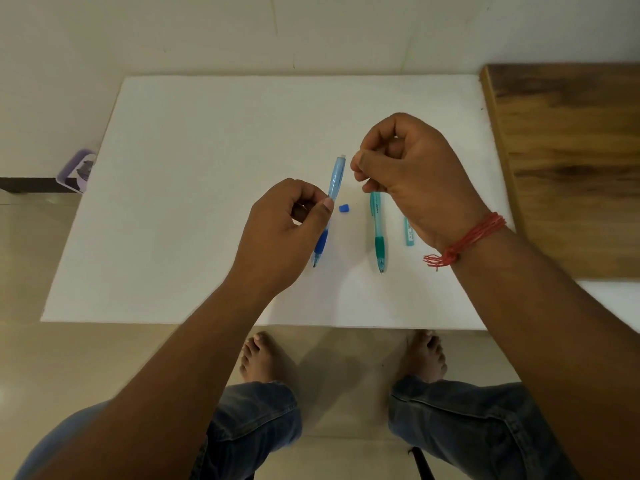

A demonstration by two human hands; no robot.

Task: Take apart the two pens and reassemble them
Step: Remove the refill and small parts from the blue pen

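Head-worn view, looking steeply down, close over white table (207,168)

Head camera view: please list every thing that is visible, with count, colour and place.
translucent blue plastic pen: 1, light blue barrel with dark blue grip, on the white board, centre, tip toward the person, partly behind the left hand.
small blue plastic cap: 1, blue, on the board between the two pens.
translucent green plastic pen: 1, teal, on the board, right of the cap.
pale teal flat case: 1, on the board, mostly hidden by the right wrist.
white rectangular board: 1, white, middle of view.
brown wooden tabletop: 1, right edge.
lilac plastic tray: 1, on the floor, left.
red thread band: 1, on the right wrist.
left hand: fingers curled, at the blue pen.
right hand: fingertips pinched; what they hold is unclear.
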